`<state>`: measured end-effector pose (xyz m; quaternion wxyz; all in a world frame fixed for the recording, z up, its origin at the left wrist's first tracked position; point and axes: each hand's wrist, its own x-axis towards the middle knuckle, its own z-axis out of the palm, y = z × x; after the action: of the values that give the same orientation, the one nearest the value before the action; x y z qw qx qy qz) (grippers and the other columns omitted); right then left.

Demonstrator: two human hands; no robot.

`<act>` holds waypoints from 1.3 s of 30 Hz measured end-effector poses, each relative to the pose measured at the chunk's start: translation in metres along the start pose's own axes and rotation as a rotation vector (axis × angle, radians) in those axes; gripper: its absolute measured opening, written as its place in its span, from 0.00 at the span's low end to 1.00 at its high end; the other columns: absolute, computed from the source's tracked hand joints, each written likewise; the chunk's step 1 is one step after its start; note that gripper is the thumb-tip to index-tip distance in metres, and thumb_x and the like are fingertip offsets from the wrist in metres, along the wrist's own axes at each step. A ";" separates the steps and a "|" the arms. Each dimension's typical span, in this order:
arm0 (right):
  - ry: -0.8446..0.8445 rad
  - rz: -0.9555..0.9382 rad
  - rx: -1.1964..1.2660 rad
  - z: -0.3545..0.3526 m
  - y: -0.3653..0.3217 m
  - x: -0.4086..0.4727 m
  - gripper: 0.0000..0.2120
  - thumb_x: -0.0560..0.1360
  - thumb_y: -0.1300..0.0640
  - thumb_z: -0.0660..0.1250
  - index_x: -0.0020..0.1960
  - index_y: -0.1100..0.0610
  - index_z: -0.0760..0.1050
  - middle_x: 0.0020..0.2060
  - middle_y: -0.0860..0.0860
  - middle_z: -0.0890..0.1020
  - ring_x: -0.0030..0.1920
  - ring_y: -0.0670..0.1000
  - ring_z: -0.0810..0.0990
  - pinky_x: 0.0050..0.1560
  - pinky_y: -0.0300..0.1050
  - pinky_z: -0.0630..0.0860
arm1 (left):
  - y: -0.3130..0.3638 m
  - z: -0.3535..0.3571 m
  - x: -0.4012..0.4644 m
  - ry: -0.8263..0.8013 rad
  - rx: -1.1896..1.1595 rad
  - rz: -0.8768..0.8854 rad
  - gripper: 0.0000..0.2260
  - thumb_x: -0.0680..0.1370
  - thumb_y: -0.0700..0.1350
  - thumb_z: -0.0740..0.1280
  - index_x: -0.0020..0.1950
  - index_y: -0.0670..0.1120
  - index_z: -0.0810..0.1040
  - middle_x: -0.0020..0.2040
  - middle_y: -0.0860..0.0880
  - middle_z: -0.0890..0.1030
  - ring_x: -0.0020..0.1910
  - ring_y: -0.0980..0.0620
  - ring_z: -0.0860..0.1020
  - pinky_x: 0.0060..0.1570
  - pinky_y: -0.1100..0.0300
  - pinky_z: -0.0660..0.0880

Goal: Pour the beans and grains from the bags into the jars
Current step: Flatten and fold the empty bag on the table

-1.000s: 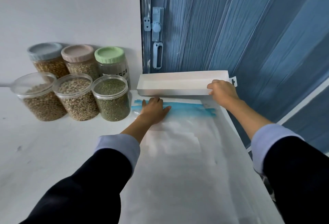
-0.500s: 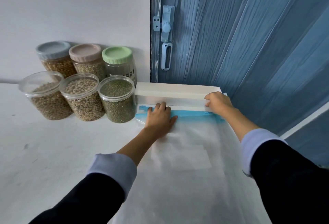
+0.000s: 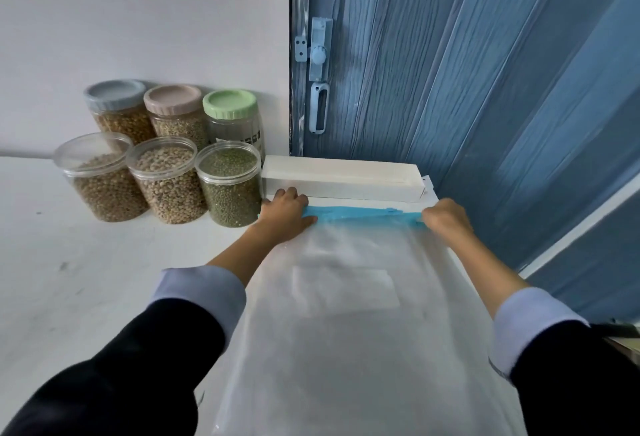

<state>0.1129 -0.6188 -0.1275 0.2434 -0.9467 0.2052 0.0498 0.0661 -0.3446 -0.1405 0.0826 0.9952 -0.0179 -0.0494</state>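
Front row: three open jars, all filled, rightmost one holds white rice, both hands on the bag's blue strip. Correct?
Not quite. In the head view the rightmost open jar holds small green beans, not white rice. The rest stands: three open filled jars in front, left hand and right hand at the bag's blue strip.

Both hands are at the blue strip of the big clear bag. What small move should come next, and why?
Probably lift the bag off the table by its blue strip. The left hand lies flat on one end, the right hand is at the other, and the bag looks flat and empty, while the three open jars are already filled.
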 end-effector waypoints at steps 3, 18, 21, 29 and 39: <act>-0.073 -0.024 0.099 0.008 0.008 0.000 0.16 0.75 0.56 0.60 0.60 0.60 0.73 0.60 0.61 0.75 0.59 0.62 0.75 0.52 0.50 0.74 | 0.006 0.002 -0.005 0.031 0.003 0.025 0.20 0.79 0.57 0.60 0.67 0.48 0.70 0.63 0.44 0.69 0.65 0.44 0.65 0.64 0.42 0.64; 0.009 -0.672 -0.179 0.027 0.011 -0.020 0.09 0.76 0.53 0.67 0.56 0.51 0.76 0.57 0.50 0.74 0.60 0.55 0.66 0.63 0.52 0.62 | -0.022 0.006 -0.022 0.015 -0.188 0.186 0.22 0.76 0.49 0.68 0.69 0.50 0.71 0.65 0.48 0.72 0.66 0.47 0.67 0.64 0.48 0.68; -0.016 -0.700 -0.156 0.023 0.011 -0.020 0.07 0.74 0.57 0.69 0.52 0.56 0.78 0.54 0.51 0.76 0.59 0.54 0.70 0.59 0.49 0.67 | -0.020 0.011 -0.024 0.103 -0.165 0.189 0.19 0.77 0.47 0.68 0.68 0.50 0.72 0.63 0.48 0.74 0.64 0.47 0.69 0.61 0.50 0.69; 0.004 -0.676 -0.272 0.019 0.014 -0.026 0.12 0.75 0.57 0.68 0.58 0.56 0.77 0.57 0.52 0.73 0.61 0.54 0.68 0.59 0.48 0.66 | -0.009 0.017 -0.025 0.298 -0.056 0.101 0.16 0.76 0.52 0.67 0.61 0.46 0.75 0.58 0.48 0.76 0.62 0.47 0.71 0.58 0.51 0.68; 0.033 -0.682 -0.310 0.013 0.016 -0.037 0.13 0.73 0.56 0.70 0.57 0.55 0.75 0.54 0.51 0.70 0.60 0.53 0.65 0.57 0.47 0.62 | -0.015 0.024 -0.032 0.494 -0.084 0.147 0.17 0.72 0.49 0.73 0.56 0.41 0.78 0.53 0.44 0.79 0.56 0.42 0.73 0.50 0.50 0.68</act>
<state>0.0726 -0.6113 -0.1386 0.0964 -0.9869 -0.1279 -0.0189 0.0321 -0.3328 -0.1638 0.1291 0.9687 -0.0675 0.2008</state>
